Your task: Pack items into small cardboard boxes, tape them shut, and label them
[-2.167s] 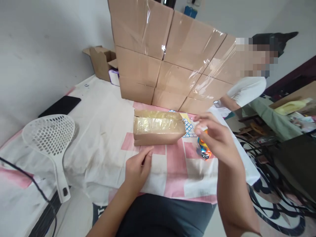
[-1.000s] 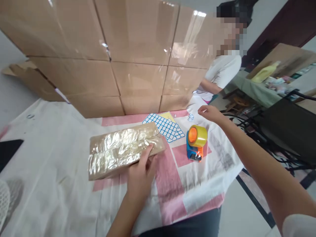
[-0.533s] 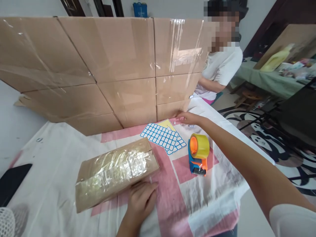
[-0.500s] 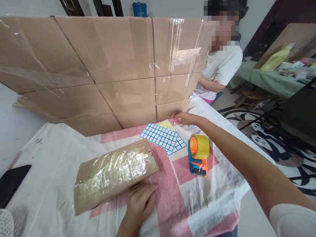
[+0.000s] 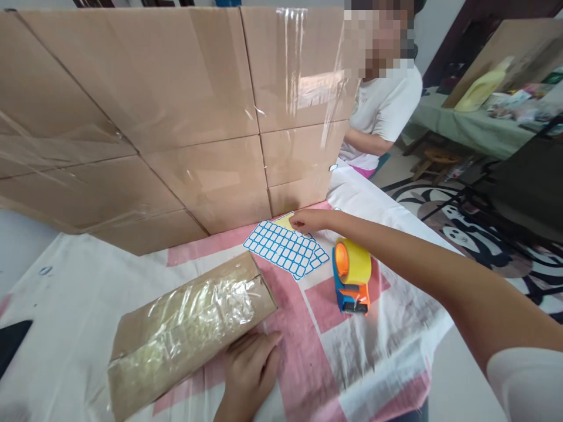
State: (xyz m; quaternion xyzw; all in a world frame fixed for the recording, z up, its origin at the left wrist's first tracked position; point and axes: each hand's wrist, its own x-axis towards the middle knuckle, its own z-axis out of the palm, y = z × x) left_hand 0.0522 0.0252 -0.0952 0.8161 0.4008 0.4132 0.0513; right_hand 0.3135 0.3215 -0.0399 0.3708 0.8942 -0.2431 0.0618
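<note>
Beside left hand (image 5: pixel 251 368), glossy taped brown carton (image 5: pixel 189 328), blue-gridded sheets (image 5: pixel 279 249) by right hand (image 5: pixel 309 221), each grip unclear

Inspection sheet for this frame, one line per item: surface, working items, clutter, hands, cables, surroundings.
Surface: wrinkled white-and-pink cloth over the table.
Working items: taped box lying at an angle; overlapping blue-gridded sheets beyond it; tape dispenser with a yellow roll, right of the sheets.
Clutter: black flat object, cut off at the left edge.
Hands: left hand close against the box's near side, contact unclear; right hand at the sheets' far end, fingers curled, grip unclear.
Cables: nothing seen.
Surroundings: taped cardboard wall behind; person in white beyond; green-covered table with a yellow bottle.
</note>
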